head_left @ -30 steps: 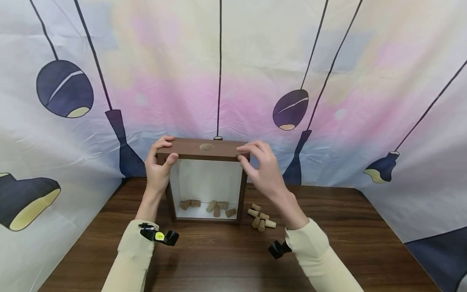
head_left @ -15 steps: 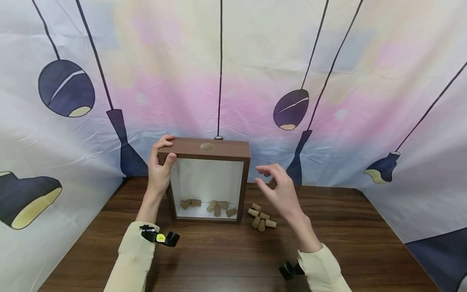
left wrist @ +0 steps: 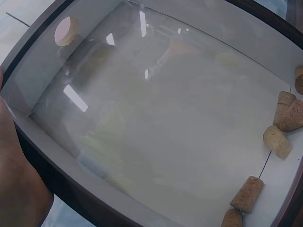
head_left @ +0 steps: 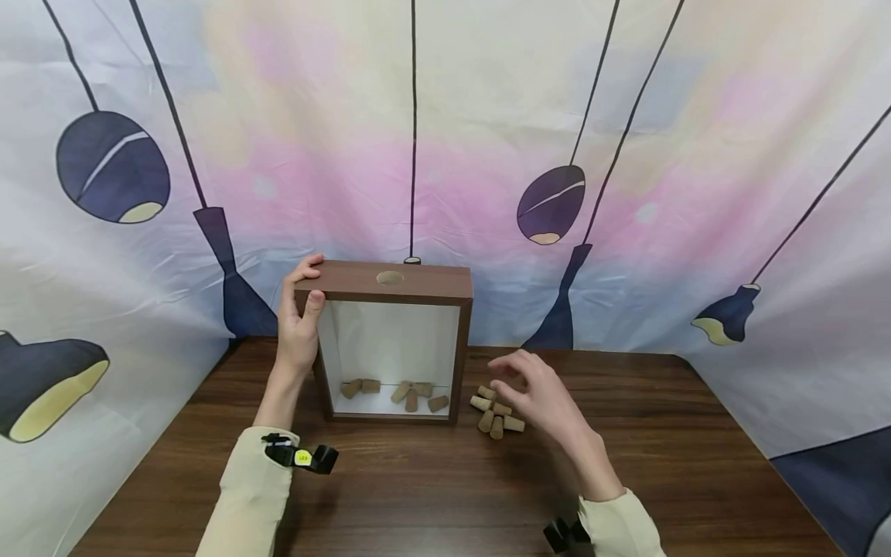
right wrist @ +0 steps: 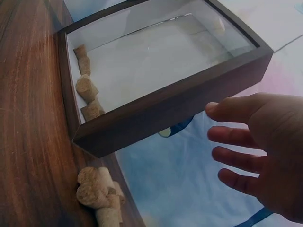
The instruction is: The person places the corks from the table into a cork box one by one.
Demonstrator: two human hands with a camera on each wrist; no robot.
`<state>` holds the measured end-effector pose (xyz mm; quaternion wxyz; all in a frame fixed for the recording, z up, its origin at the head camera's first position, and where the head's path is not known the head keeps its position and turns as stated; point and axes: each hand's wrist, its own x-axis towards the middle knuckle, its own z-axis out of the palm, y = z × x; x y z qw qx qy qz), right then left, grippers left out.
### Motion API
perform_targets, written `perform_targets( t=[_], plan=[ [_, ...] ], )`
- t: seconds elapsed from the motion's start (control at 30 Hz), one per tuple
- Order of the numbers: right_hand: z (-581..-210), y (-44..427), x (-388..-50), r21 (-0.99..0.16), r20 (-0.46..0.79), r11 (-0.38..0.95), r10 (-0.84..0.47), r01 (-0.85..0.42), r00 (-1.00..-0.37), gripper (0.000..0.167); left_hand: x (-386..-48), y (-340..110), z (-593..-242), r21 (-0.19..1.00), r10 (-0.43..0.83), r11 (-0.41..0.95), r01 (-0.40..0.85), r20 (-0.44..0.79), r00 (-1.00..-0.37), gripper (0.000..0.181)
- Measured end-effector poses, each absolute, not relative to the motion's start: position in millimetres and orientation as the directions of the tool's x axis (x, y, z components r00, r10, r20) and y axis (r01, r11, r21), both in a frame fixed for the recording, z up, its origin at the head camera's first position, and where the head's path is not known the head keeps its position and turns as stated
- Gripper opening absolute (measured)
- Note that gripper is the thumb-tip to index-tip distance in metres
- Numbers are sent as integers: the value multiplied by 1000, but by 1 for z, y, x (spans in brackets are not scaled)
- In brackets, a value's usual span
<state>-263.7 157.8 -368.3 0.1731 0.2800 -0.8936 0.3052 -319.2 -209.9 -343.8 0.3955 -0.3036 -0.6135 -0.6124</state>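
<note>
A brown wooden display box (head_left: 464, 363) with a clear front stands upright on the table, a round hole (head_left: 390, 278) in its top. My left hand (head_left: 298, 333) grips its upper left corner, thumb on the front and fingers over the top. Several corks (head_left: 411, 400) lie on the box's floor, also visible as corks (left wrist: 277, 142) in the left wrist view. Right of the box sits a loose pile of corks (head_left: 496, 414). Above and beside that pile is my right hand (head_left: 546, 398), its fingers loosely bent and holding nothing; the right wrist view shows the fingers (right wrist: 239, 158) spread apart.
The dark wood-grain table (head_left: 418, 495) reaches back to a hanging cloth (head_left: 334, 155) printed with lamps, close behind the box. A small black camera (head_left: 323, 459) is strapped to the left sleeve and another camera (head_left: 559, 534) to the right.
My right hand has left the box's top right corner and come down and to the right, near the loose corks. The left hand keeps its grip on the box.
</note>
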Motion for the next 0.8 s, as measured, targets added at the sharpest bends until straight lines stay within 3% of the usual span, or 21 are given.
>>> perform_targets(
  t=[0.2,0.53,0.8],
  plan=[
    [-379,168,-265,-478,339,694,-419,-537,-843,22,-318,-208,-345,498,-117,87,863,865,-487,45],
    [-399,189,-282,-535,235,646,-506,-545,-830,22,-303,-197,-330,465,-161,46,884,877,-452,44],
    [-427,205,-298,-593,84,658,-522,-464,-849,24,-321,-208,-345,462,-193,33,886,873,-448,41]
  ],
)
